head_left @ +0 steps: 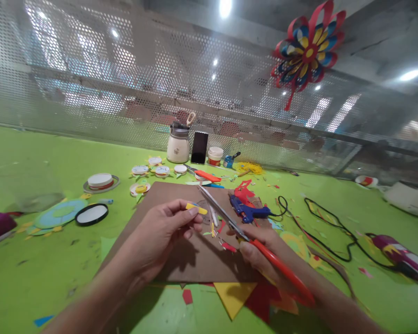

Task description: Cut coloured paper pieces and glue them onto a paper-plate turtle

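Two hands work: left hand (160,232) pinches a yellow strip (196,208), right hand (261,255) grips red scissors (251,241).

Two pairs of red-handled scissors: one (251,241) in the right fingers, another (204,174) on the worktop beyond them. One blue glue gun (248,211) just past the fingers. One phone (199,147), one jar (178,143), one paper pinwheel (308,46), farther off.

Single head-worn view looked forward and down across the green table (38,153), close over both hands at the bottom edge, wide angle reaching the perforated metal wall (125,93) behind. No second view shared.
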A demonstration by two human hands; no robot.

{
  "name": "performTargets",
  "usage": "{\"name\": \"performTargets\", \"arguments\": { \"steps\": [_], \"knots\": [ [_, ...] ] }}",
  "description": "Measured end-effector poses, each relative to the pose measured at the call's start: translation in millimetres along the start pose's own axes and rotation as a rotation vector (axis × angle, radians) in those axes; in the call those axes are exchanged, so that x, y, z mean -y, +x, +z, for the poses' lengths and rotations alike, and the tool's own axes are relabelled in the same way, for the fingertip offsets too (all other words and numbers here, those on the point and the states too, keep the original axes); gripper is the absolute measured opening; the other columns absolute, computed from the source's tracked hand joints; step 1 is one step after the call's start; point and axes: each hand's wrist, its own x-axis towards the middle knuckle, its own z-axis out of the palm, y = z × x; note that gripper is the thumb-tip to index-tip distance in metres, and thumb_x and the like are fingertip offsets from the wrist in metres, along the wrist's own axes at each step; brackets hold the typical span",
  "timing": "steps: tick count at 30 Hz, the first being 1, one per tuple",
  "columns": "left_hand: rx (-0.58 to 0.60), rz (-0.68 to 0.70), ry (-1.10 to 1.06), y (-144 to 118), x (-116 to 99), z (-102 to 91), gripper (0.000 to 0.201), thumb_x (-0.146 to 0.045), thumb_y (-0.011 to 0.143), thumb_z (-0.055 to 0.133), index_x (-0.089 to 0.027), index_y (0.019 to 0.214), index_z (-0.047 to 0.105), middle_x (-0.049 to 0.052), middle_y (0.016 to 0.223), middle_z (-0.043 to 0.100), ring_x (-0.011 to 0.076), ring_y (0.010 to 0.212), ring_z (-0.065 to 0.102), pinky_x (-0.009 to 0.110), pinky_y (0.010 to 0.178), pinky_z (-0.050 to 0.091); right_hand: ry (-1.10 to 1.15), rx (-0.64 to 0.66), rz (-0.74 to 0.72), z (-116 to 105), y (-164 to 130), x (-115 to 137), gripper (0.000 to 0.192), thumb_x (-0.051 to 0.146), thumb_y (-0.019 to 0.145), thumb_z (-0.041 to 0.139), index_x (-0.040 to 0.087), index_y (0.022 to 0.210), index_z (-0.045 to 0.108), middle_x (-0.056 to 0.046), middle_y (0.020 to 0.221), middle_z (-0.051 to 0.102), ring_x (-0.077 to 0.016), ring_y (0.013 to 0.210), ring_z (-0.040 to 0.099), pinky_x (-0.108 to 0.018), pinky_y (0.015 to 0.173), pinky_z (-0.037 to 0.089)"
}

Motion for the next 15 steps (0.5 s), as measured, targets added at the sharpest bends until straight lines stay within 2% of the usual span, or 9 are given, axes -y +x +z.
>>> {"name": "performTargets", "arguments": {
  "steps": [4, 7, 11, 15],
  "knots": [
    [0.017, 0.023, 0.098, 1, 2, -1.8, 0.012, -0.026, 0.078, 0.067, -0.014, 0.076, 0.064, 0.002, 0.073, 0.066, 0.0083, 0.066, 0.055, 0.018, 0.061, 0.041, 0.165, 0.031, 0.113, 2, 1, -6, 0.051, 0.06, 0.089, 0.04, 0.015, 0.099, 0.061, 0.0, 0.065, 0.048, -0.0112, 0.054, 0.043, -0.023, 0.049, 0.036],
    [0.014, 0.109, 0.201, 2, 4, -3.8, 0.017, -0.031, 0.081, 0.063, -0.015, 0.075, 0.063, 0.001, 0.072, 0.065, 0.0086, 0.063, 0.052, 0.02, 0.061, 0.04, 0.248, 0.098, 0.116, -1, 0, -8, 0.053, 0.063, 0.088, 0.039, 0.014, 0.1, 0.056, 0.001, 0.065, 0.047, -0.0107, 0.054, 0.044, -0.023, 0.049, 0.036],
    [-0.053, 0.202, 0.275, 3, 4, -7.6, 0.021, -0.036, 0.082, 0.061, -0.016, 0.074, 0.061, 0.001, 0.072, 0.064, 0.0107, 0.067, 0.053, 0.022, 0.064, 0.041, 0.069, 0.086, -0.019, -8, -7, -2, 0.058, 0.066, 0.087, 0.035, 0.017, 0.106, 0.059, -0.004, 0.071, 0.056, -0.0154, 0.06, 0.05, -0.027, 0.054, 0.041],
    [-0.082, 0.253, 0.205, 3, -1, -9.1, 0.018, -0.032, 0.08, 0.065, -0.016, 0.072, 0.063, -0.001, 0.067, 0.06, 0.0103, 0.066, 0.052, 0.022, 0.064, 0.041, -0.186, -0.004, -0.147, -12, -14, 9, 0.046, 0.059, 0.089, 0.039, 0.024, 0.103, 0.066, -0.004, 0.06, 0.057, -0.0215, 0.065, 0.056, -0.033, 0.063, 0.047]
  ]
}}
